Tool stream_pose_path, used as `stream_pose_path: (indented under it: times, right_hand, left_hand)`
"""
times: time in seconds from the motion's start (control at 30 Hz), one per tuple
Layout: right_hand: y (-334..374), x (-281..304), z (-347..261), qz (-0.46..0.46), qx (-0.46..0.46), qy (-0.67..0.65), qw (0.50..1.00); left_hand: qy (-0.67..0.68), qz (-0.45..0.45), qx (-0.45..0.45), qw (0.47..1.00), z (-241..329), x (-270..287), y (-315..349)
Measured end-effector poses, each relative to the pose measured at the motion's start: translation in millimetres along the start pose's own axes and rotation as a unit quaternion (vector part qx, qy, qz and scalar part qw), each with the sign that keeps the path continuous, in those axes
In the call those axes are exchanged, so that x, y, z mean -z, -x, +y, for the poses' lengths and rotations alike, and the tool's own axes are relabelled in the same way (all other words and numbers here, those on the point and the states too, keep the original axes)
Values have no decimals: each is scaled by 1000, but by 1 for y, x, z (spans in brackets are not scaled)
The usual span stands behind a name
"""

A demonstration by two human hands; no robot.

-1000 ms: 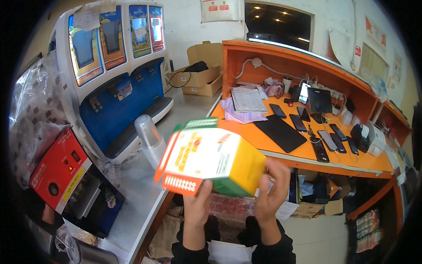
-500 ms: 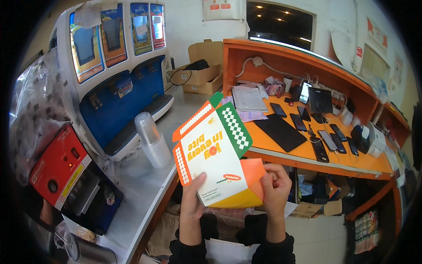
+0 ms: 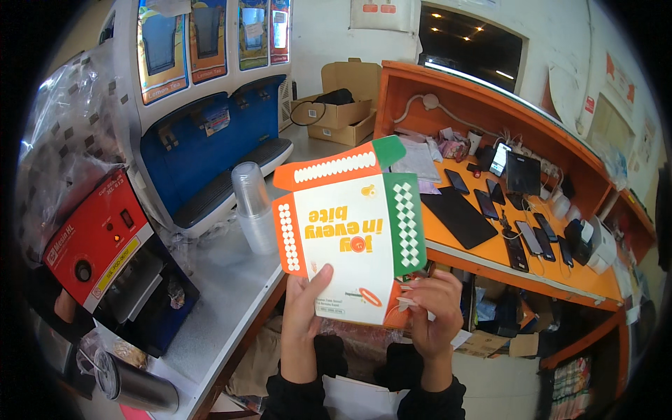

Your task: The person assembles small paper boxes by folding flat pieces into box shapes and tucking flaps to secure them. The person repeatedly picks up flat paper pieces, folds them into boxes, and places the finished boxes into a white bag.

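Note:
A partly folded cardboard food box [image 3: 343, 231] is held up in front of me, white with orange and green patterned flaps, its lettering upside down. My left hand [image 3: 305, 301] grips its lower left part, thumb on the white face and fingers behind. At the lower right corner my right hand [image 3: 434, 308] has its fingers pinched on a small orange flap, partly hidden by the fingers. The top and side flaps stick outward. Beyond my left hand, a stack of clear plastic cups [image 3: 253, 210] stands on the metal counter [image 3: 234, 290].
A red cup-sealing machine [image 3: 105, 238] and a steel tumbler [image 3: 136, 385] stand at left, before a drink dispenser [image 3: 210, 147]. Open cardboard boxes [image 3: 339, 115] sit at the back. Several phones [image 3: 486, 203] and a black folder [image 3: 458, 217] lie on the orange desk [image 3: 448, 175].
The box has turned slightly clockwise and faces me more squarely. Its orange and yellow lower flaps have mostly gone out of sight, and my right hand has moved down a little. The view has shifted left.

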State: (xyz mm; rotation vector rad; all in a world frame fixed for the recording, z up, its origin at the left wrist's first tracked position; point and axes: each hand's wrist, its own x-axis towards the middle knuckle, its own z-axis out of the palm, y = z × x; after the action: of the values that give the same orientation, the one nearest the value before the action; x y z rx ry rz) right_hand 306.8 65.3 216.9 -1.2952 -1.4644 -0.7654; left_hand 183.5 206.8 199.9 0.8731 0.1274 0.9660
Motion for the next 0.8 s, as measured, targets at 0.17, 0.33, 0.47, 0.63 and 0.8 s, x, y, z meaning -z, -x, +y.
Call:
stream_pose_path:
  times: [0.17,0.33,0.47,0.63,0.8]
  right_hand:
    - [7,-19,3,60,-63,-110,990]
    - [16,-22,0,36,-76,-152,985]
    - [18,-8,-7,-54,-184,-193,962]
    - [4,6,-7,-27,-347,-481,804]
    - [-6,7,3,153,-375,-401,822]
  left_hand:
    - [-32,6,-45,998,-1,3,3]
    - [-8,-13,-50,999,-1,3,5]
    - [-4,-26,-47,999,-1,6,5]
    - [-55,-79,-12,995,4,14,7]
    - [-256,-134,1,957,2,9,3]
